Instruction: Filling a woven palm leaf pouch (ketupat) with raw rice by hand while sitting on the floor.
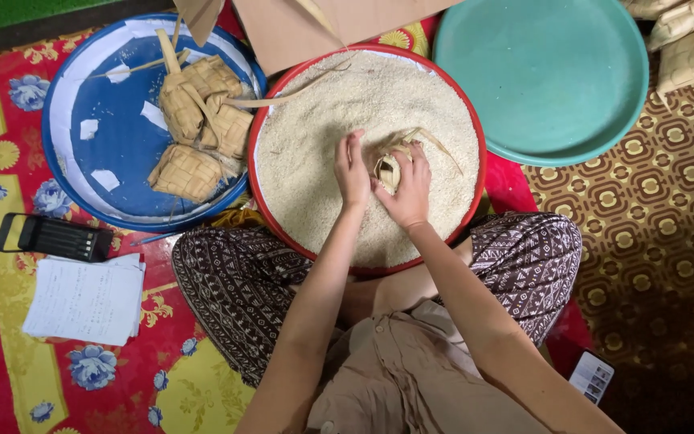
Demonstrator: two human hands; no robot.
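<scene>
I saw three woven palm-leaf pouches (pixel 199 128) lying in the blue tray (pixel 106 181), left of the red-rimmed rice basin (pixel 283 201); an empty teal basin (pixel 548 80) sat right. Over the rice, my right hand (pixel 406 186) clasped a half-woven pouch (pixel 389 167), left hand (pixel 352 170) pinching its edge.
</scene>
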